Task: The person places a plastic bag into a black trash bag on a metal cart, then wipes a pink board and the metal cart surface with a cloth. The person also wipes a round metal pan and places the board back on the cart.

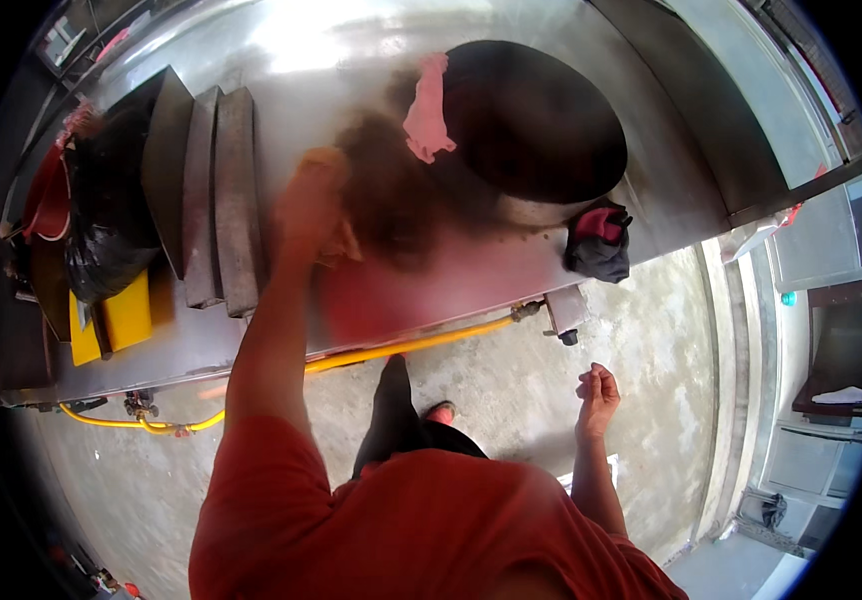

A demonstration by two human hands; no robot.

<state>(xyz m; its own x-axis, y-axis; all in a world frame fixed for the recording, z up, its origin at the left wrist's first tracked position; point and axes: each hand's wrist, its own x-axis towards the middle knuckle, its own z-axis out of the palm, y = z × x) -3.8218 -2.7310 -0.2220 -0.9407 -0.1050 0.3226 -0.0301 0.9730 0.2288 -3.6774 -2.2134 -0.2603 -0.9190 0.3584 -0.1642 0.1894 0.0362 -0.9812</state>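
Note:
My left hand (314,199) is blurred above the stainless-steel counter, beside a dark sooty patch. A tan shape shows by its fingers; whether the hand holds it, I cannot tell. Low at the right, my right hand (599,397) hangs over the concrete floor, fingers loosely curled and nothing seen in them. A large dark wok (543,120) rests on the counter, with a crumpled pink cloth (428,112) lying at its left rim. Near the front edge sits a black and dark-pink cloth bundle (599,241).
Two long grey metal bars (238,202) lie at the left, beside a dark panel (166,165), a black plastic bag (109,217) and a yellow board (127,319). A yellow gas hose (408,346) runs below the counter's front edge. Cabinets stand far right.

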